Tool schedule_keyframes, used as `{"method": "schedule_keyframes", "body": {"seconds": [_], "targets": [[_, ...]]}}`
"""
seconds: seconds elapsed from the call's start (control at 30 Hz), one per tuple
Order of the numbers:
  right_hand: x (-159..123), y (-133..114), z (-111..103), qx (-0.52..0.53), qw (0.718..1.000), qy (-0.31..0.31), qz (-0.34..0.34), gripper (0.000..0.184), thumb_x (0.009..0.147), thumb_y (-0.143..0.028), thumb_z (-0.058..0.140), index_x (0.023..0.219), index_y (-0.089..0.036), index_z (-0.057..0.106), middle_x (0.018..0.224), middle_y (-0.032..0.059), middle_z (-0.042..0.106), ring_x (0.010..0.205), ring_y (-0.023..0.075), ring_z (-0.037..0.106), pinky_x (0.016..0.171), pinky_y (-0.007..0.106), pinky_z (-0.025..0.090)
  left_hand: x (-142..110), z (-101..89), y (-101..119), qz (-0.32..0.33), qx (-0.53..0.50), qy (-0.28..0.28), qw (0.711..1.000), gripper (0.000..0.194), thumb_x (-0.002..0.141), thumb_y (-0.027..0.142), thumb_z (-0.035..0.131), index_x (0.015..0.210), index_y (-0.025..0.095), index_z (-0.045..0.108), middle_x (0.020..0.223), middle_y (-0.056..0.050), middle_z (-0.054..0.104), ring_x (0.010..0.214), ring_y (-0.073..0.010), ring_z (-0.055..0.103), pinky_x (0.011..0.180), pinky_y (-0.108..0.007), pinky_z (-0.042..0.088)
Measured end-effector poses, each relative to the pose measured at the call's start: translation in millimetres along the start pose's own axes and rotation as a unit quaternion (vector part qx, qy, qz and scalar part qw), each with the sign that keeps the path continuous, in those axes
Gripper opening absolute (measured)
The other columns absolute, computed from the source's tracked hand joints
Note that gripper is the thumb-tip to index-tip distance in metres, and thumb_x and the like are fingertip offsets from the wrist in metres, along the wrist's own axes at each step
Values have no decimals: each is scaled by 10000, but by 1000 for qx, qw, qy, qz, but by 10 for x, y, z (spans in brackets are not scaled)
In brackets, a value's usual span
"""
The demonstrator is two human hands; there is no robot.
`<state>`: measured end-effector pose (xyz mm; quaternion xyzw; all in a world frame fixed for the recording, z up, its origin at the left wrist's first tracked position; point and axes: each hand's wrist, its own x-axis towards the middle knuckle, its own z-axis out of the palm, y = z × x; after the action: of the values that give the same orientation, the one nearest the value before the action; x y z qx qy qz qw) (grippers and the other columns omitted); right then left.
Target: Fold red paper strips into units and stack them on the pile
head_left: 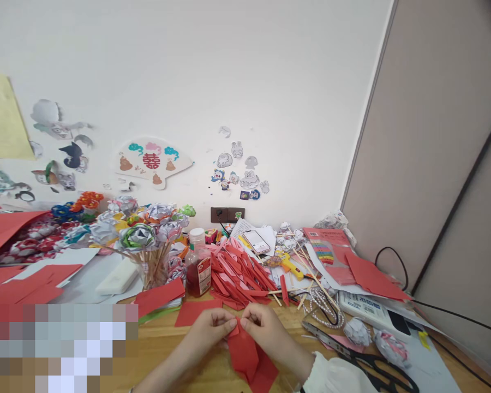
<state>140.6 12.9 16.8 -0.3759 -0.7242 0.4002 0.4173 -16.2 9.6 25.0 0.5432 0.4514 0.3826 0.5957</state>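
Between my two hands is a folded piece of red paper (244, 349), its top edge pinched near the middle of the table's front. My left hand (213, 326) grips it from the left with thumb and bent fingers. From the right, my right hand (265, 326) pinches the same edge, the thumbs close together. Its lower part hangs down in creased flaps toward me. A flat red sheet (196, 313) lies just behind my left hand. Beyond my hands is a heap of folded red paper strips (241, 267).
A bottle of red liquid (198, 270) and a cup of sticks (149, 267) stand behind left, near paper flowers (139, 234). At right lie black-handled scissors (364, 357), a pearl string (321, 308), crumpled paper balls (357, 331) and a yellow glue gun (290, 266). A phone (256, 241) rests at the back.
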Motion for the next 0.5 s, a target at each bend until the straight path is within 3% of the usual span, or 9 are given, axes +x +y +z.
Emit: {"method": "schedule_keyframes", "body": {"seconds": [0.23, 0.5], "targets": [[8, 19, -26, -1, 1000, -22, -12, 99, 722, -156, 464, 632, -148, 506, 579, -40, 433, 554, 89, 400, 516, 184, 304, -13, 20, 64, 33, 62, 10, 997, 352, 516, 457, 659, 520, 120, 558, 436, 43, 494, 435, -78, 408, 463, -202, 300], [1, 24, -4, -39, 999, -8, -1, 145, 739, -195, 468, 601, -151, 482, 532, -57, 366, 509, 79, 342, 462, 185, 240, -28, 57, 18, 99, 169, 64, 979, 196, 646, 296, 537, 515, 153, 507, 485, 47, 464, 503, -106, 415, 486, -196, 302]]}}
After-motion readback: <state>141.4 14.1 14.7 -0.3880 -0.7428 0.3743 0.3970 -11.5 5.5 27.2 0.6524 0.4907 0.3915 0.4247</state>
